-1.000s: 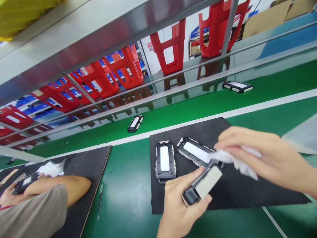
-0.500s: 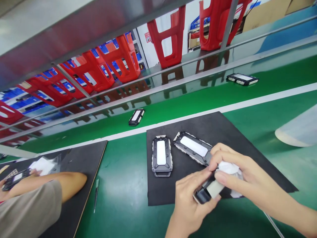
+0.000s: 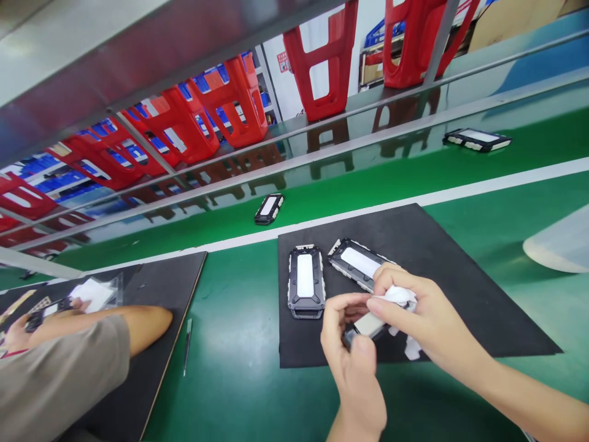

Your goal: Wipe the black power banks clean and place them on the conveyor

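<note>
In my left hand point(image 3: 354, 362) is a small black, pale-edged device point(image 3: 368, 324), apparently a rugged power bank, tilted with one pale side facing up. Its far part is hidden by my fingers. My right hand point(image 3: 418, 307) pinches a crumpled white cloth point(image 3: 401, 297) against the far end of the device. Just behind my hands, a black power bank with a white panel point(image 3: 356, 261) lies slanted on the black mat point(image 3: 427, 245), partly covered by my right fingers. To its left, another power bank point(image 3: 305, 282) lies lengthwise, pointing away from me.
Two similar devices, one nearer point(image 3: 269, 209) and one at far right point(image 3: 478, 140), lie on a green belt point(image 3: 368, 178). At left, a co-worker's arm point(image 3: 142, 328) rests over another black mat point(image 3: 184, 288). Tweezers point(image 3: 188, 347) lie between the mats. Red stools point(image 3: 322, 73) stand beyond.
My hands have moved slightly left and up with the device, which has turned; my left fingers have lifted and curled. The two devices on the green belt have shifted right.
</note>
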Available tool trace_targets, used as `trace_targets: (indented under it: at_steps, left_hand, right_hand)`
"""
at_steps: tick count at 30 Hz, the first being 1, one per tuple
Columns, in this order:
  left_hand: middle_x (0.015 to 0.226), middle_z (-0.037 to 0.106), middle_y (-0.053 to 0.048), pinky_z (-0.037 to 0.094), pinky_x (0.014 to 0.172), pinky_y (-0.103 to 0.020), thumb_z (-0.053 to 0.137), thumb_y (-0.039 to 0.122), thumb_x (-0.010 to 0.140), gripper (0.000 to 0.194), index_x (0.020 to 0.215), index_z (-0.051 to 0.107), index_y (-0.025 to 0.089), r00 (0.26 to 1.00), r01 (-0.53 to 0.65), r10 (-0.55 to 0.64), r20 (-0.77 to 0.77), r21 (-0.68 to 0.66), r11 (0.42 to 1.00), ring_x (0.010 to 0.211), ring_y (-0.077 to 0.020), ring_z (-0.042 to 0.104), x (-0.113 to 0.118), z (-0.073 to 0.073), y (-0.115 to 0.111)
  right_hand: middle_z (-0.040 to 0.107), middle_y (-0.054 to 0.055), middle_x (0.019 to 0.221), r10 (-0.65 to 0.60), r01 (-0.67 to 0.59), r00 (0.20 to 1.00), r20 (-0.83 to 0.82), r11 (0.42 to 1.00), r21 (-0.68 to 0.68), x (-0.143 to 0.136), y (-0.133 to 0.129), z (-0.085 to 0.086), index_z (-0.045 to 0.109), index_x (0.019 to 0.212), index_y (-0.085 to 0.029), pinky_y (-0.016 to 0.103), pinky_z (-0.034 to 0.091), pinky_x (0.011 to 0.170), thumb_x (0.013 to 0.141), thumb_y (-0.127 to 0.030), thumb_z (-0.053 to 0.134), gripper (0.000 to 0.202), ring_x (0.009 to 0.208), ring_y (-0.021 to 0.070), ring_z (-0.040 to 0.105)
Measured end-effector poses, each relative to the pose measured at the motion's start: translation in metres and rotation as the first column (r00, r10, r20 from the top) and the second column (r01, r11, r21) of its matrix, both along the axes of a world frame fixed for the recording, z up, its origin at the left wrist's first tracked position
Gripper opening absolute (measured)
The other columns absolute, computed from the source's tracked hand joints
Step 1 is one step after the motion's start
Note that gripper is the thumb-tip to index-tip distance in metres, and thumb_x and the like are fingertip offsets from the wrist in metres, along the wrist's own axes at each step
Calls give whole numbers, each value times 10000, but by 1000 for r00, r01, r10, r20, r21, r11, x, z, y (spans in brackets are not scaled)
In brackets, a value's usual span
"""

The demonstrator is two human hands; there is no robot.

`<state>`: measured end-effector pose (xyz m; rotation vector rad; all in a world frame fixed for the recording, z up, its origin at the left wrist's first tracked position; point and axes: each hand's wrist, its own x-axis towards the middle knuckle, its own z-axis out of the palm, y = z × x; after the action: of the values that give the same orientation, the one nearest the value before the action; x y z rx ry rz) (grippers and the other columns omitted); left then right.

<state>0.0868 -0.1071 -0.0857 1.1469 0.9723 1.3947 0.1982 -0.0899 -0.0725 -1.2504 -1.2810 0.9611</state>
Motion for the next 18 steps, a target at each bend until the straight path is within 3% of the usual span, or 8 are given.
trace_targets:
  at_steps: [3, 7, 11, 18]
  left_hand:
    - [731, 579, -5, 423, 673, -244, 454, 432, 876, 302, 790, 606, 186, 997, -73, 69, -41, -96, 993, 717, -143, 526, 3, 4, 7]
    - [648, 514, 15, 362, 607, -242, 473, 374, 864, 255, 722, 576, 189, 991, -131, 121, -59, -190, 973, 641, -129, 449, 4, 7, 16]
    - [625, 493, 25, 345, 595, -244, 491, 333, 845, 210, 711, 569, 192, 983, -181, 176, -43, -178, 967, 614, -121, 418, 6, 6, 18]
    - [619, 501, 30, 368, 596, -237, 505, 287, 820, 165, 691, 548, 194, 963, -268, 258, -82, -130, 955, 614, -119, 454, 11, 8, 20]
  right_hand:
    - [472, -23, 645, 35, -36, 999, -8, 997, -61, 0, 7, 4, 511, 628, -201, 245, 378, 539, 780, -388, 623, 266, 599, 126, 448]
    - [424, -44, 592, 109, -131, 985, -133, 976, -172, 0, 14, 6, 503, 663, -210, 221, 329, 433, 778, -466, 625, 306, 495, 99, 396]
    - [389, -63, 563, 121, -167, 967, -223, 965, -202, -1, 17, 5, 497, 663, -209, 202, 317, 404, 756, -446, 662, 304, 459, 77, 360]
    - [396, -69, 558, 135, -179, 971, -199, 959, -221, 0, 17, 7, 469, 667, -207, 197, 289, 392, 753, -404, 662, 289, 442, 68, 358]
